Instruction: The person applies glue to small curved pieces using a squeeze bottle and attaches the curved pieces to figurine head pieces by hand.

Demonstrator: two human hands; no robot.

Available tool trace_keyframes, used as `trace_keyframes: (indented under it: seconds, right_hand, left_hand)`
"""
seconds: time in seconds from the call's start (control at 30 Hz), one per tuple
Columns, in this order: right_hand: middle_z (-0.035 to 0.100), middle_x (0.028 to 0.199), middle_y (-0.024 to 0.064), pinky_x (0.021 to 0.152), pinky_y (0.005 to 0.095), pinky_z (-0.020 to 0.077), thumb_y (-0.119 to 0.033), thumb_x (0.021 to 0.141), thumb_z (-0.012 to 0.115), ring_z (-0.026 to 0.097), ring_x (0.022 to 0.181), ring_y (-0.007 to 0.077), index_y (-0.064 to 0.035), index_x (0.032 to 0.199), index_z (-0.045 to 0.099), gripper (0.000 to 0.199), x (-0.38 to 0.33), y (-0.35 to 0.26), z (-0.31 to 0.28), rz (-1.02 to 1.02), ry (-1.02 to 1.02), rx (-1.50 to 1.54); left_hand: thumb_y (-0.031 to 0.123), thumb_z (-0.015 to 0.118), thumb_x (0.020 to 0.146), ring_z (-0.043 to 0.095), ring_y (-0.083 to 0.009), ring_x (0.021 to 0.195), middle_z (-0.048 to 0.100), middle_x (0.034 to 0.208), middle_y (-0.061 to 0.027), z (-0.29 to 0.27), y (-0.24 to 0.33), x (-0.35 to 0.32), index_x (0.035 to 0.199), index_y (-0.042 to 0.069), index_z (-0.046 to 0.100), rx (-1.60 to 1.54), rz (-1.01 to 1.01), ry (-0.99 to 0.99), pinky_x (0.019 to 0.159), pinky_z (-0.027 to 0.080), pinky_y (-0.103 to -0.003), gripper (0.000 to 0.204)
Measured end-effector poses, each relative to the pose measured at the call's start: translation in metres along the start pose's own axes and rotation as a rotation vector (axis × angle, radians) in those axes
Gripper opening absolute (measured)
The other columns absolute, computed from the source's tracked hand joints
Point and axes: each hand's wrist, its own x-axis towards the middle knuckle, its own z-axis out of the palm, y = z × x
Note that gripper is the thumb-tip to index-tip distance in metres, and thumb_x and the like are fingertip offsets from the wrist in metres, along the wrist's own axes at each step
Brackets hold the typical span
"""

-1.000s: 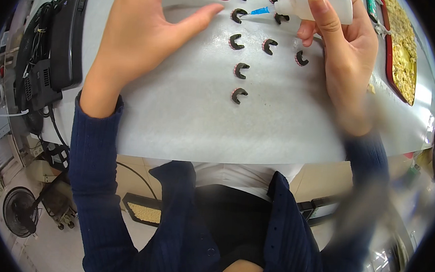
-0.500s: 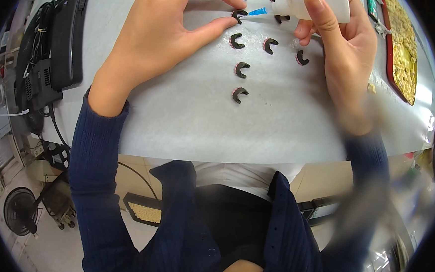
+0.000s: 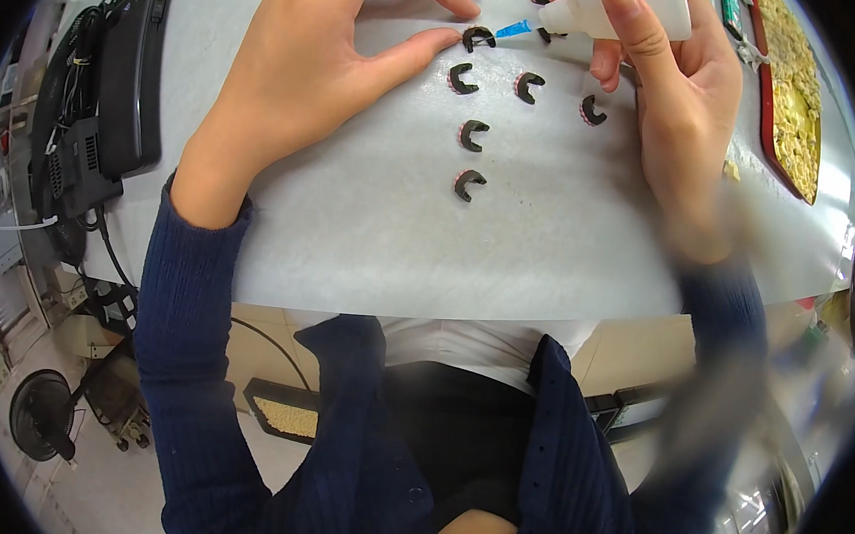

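My right hand (image 3: 679,82) is closed around a translucent white squeeze bottle (image 3: 600,11), tilted with its thin blue tip (image 3: 514,29) pointing left. The tip reaches a small black horseshoe-shaped piece (image 3: 480,39) on the table. Beside that piece is my left hand (image 3: 338,56), thumb and index finger apart, the thumb tip close against its left side. Whether the thumb touches it I cannot tell. Several like pieces lie around, with pinkish bumps along the outer curve: one just below (image 3: 463,78), one to the right (image 3: 529,87), another farther right (image 3: 593,111).
Two more black pieces, an upper one (image 3: 474,136) and a lower one (image 3: 470,185), lie nearer me on the pale table covering (image 3: 371,234). A black device with cables (image 3: 136,73) stands at the left. On the right is a red-rimmed tray of yellowish pieces (image 3: 791,93).
The black piece at the tip has turned, its opening now facing more downward, and shifted slightly right. My left thumb and index finger have come off its sides. The bottle has moved slightly right.
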Motion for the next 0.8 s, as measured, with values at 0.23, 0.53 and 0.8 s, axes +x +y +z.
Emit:
trace_keyframes:
  seconds: [0.23,0.53,0.8]
  right_hand:
    - [0.071,0.096,0.0155,0.056,0.0190,0.0458,-0.021,0.097,0.065,0.056,0.061,0.0087,0.0019,0.112,0.049,0.031,0.032,0.051,0.006,-0.710,-0.501,0.982]
    - [0.071,0.097,0.0159,0.057,0.0190,0.0463,-0.019,0.098,0.065,0.057,0.063,0.0083,0.0032,0.114,0.049,0.032,0.032,0.049,0.007,-0.721,-0.500,0.966]
    - [0.071,0.094,0.0150,0.056,0.0189,0.0459,-0.020,0.097,0.066,0.056,0.062,0.0078,0.0026,0.114,0.050,0.033,0.005,0.017,-0.007,-0.685,-0.312,0.455]
  left_hand:
    - [-0.008,0.068,0.083,0.070,-0.0235,0.105,0.066,0.108,-0.0134,0.000,0.004,0.002,0.115,-0.002,0.058,-0.057,0.017,-0.010,0.092,0.056,-0.032,0.035]
    - [-0.009,0.064,0.085,0.070,-0.0234,0.105,0.065,0.109,-0.0142,0.000,0.002,0.002,0.113,-0.003,0.060,-0.068,0.056,-0.020,0.092,0.057,-0.032,0.029]
    - [-0.008,0.063,0.085,0.069,-0.0234,0.106,0.064,0.110,-0.0141,-0.002,0.002,-0.001,0.113,-0.003,0.061,-0.051,0.043,-0.012,0.092,0.057,-0.032,0.028]
